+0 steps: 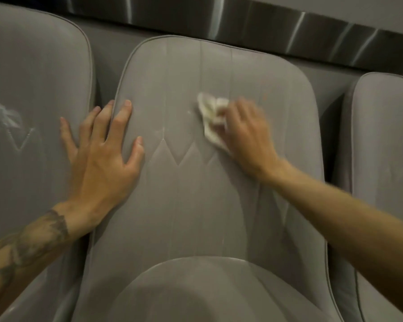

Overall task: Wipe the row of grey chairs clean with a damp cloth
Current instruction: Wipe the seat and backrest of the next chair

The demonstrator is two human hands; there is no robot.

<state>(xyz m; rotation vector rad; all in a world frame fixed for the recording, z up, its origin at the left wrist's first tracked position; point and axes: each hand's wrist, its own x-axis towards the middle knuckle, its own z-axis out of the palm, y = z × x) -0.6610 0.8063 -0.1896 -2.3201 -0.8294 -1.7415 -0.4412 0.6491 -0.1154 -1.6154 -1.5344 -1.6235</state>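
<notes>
left hand (102,156): flat, fingers spread, braced on middle chair (196,201) backrest edge | right hand (244,138): blurred, apparently pinching crumpled white cloth (211,119) against backrest

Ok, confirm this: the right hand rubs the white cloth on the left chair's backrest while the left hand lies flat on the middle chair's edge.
Wrong chair. The head view shows the right hand holding the white cloth against the middle chair's backrest, not on the left chair. The left hand does lie flat on the middle chair's edge.
</notes>
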